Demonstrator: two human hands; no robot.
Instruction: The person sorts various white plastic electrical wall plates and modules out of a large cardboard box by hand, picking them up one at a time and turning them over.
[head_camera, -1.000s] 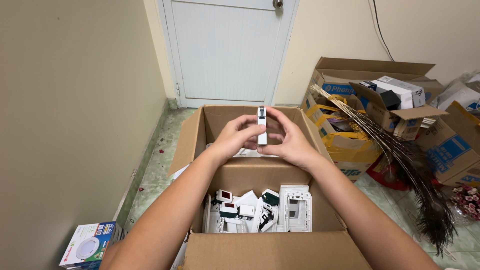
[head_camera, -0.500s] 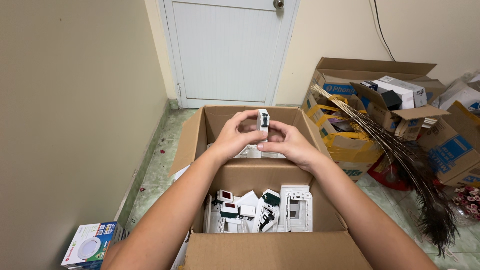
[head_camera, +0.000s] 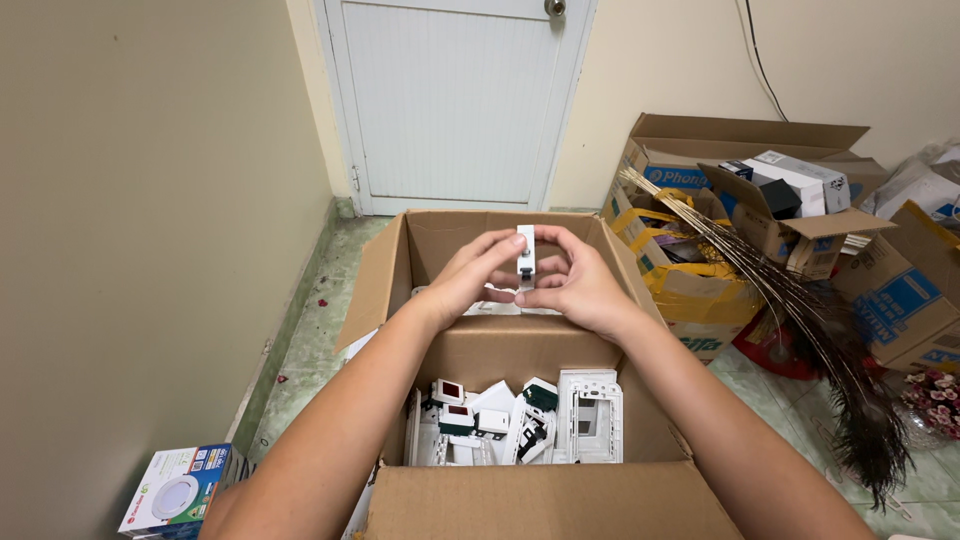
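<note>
The room has soft, even light with weak shadows and no glare. The picture is sharp; the edges seem perhaps slightly stretched.

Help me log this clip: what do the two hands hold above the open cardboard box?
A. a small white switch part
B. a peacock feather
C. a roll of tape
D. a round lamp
A: left hand and right hand pinch a small white switch part upright over the cardboard box.

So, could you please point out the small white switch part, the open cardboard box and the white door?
small white switch part (head_camera: 525, 255), head view, its middle
open cardboard box (head_camera: 372, 282), head view, left flap
white door (head_camera: 450, 100), head view, panel centre
</note>
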